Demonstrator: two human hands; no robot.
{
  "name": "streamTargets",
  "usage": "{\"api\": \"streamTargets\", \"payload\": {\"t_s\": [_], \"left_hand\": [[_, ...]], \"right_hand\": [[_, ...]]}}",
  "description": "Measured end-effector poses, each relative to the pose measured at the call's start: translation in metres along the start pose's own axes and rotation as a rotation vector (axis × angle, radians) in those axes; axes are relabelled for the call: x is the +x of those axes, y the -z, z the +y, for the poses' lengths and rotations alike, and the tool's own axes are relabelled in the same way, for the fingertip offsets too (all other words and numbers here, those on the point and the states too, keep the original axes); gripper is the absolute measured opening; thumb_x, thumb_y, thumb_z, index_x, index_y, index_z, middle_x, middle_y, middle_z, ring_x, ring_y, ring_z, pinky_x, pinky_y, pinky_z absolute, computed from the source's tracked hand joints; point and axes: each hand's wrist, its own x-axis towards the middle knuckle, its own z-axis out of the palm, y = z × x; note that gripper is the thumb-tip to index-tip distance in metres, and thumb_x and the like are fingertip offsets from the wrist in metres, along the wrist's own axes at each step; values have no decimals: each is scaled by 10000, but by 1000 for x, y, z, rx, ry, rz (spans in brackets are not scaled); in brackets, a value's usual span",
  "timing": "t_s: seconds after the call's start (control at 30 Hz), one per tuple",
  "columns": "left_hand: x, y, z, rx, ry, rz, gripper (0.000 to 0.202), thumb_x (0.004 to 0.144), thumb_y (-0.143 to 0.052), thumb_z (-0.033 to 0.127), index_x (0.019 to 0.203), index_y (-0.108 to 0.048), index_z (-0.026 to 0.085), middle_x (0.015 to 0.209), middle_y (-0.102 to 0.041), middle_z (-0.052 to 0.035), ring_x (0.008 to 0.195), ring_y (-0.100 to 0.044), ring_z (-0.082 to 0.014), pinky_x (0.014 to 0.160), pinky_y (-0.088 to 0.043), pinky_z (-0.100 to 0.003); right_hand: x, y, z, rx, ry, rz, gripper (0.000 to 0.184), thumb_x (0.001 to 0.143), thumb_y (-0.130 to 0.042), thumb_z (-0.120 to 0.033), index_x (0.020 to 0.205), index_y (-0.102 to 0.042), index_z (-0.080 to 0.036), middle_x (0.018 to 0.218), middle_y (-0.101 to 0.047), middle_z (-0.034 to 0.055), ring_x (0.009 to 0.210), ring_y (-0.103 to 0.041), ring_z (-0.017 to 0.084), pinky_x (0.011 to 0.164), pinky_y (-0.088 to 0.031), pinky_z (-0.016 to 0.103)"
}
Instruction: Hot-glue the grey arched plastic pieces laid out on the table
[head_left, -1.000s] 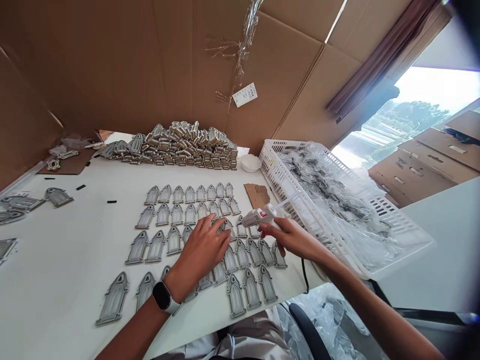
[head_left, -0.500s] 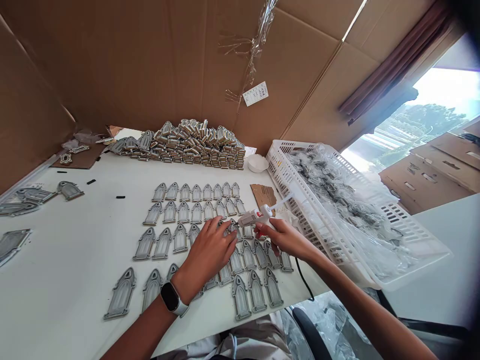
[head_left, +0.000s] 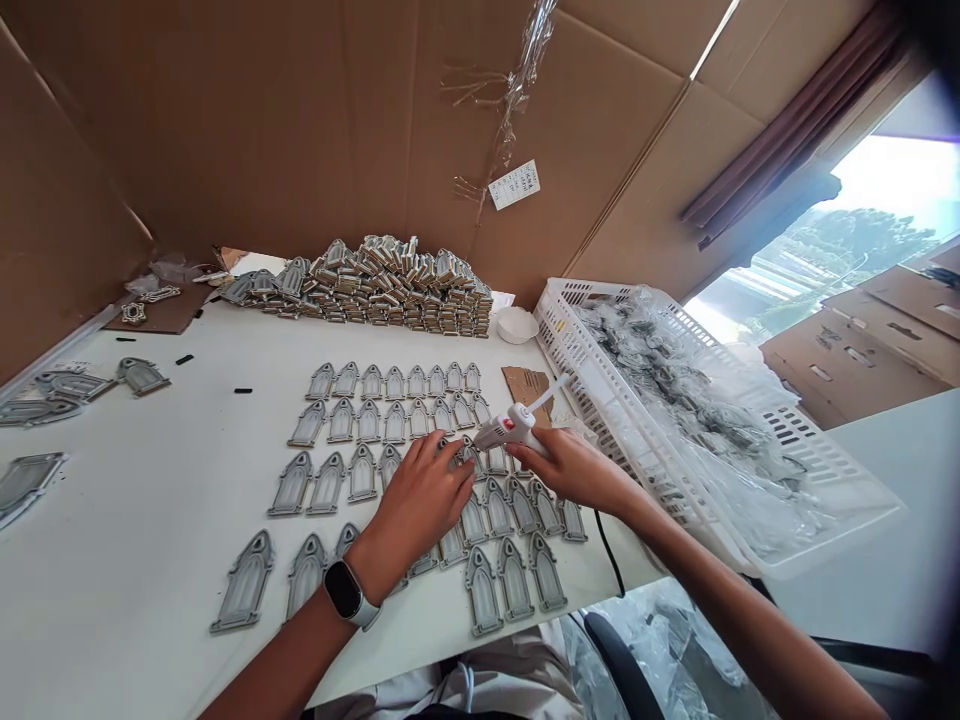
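A white glue gun point(head_left: 508, 428) is gripped in the right hand point(head_left: 571, 470), fingers closed round its handle, nozzle aimed down at the third row of grey arch-shaped pieces point(head_left: 390, 420) at centre frame. The left hand point(head_left: 417, 503) is laid flat, fingers spread, on pieces just beside the nozzle. Four rows are set out on the desk point(head_left: 150, 530); which are already glued cannot be told. A big stack point(head_left: 375, 285) is seen at upper centre, a white basket point(head_left: 675, 420) at right.
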Motion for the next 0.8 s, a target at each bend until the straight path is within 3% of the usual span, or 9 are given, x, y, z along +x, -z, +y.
{"api": "streamTargets", "payload": {"t_s": [0.23,0.33,0.43,0.53,0.6,0.73,0.8], "left_hand": [[-1,-1,-2,-7,-3,-3,318,1117,-563,318,1239,-845,237,1407,-748,-65,1423,-544,-364,1138,-498,-548],[-1,-2,-2,-11,20,-1,339,1127,-542,337,1226,-854,251,1409,-751,-64,1409,-552,-357,1119,-502,-542],[-1,-2,-2,-26,43,-7,356,1137,-522,361,1204,-859,273,1385,-762,-54,1403,-560,-343,1123,-503,-528],[-1,-3,-2,-48,60,-18,368,1142,-504,360,1172,-862,282,1374,-768,-38,1416,-552,-342,1135,-506,-525],[-1,-3,-3,-63,67,-27,390,1150,-480,358,1176,-859,273,1373,-769,-33,1427,-546,-345,1147,-509,-531],[-2,-1,-4,-82,64,-42,404,1153,-459,353,1224,-844,254,1386,-766,-32,1438,-541,-351,1174,-515,-549],[-3,1,-5,-86,56,-50,364,1134,-497,330,1254,-834,261,1406,-759,-33,1444,-537,-358,1179,-518,-561]], "right_hand": [[6,24,-33,-135,97,-56,396,1055,-620,-543,1001,-762,-177,942,-732,112,794,-564,137,749,-217,294],[-7,33,-35,-145,127,-41,433,1052,-620,-590,1000,-767,-185,963,-739,104,815,-578,139,758,-253,291],[-27,40,-23,-104,99,19,586,1067,-517,-732,1056,-764,-201,889,-721,83,787,-602,139,750,-330,278],[-38,38,-1,85,-2,2,671,1004,-559,-830,1206,-756,-221,798,-695,40,660,-634,125,693,-430,261],[-39,31,13,234,-64,-41,735,955,-606,-867,1223,-746,-197,848,-722,38,602,-644,117,653,-470,257],[-33,12,30,405,-104,-82,787,972,-553,-872,1124,-740,-123,1149,-777,106,564,-619,65,649,-514,248],[-31,6,32,433,-120,-102,788,991,-521,-857,1094,-726,-103,1065,-774,111,531,-589,55,607,-482,235]]}}
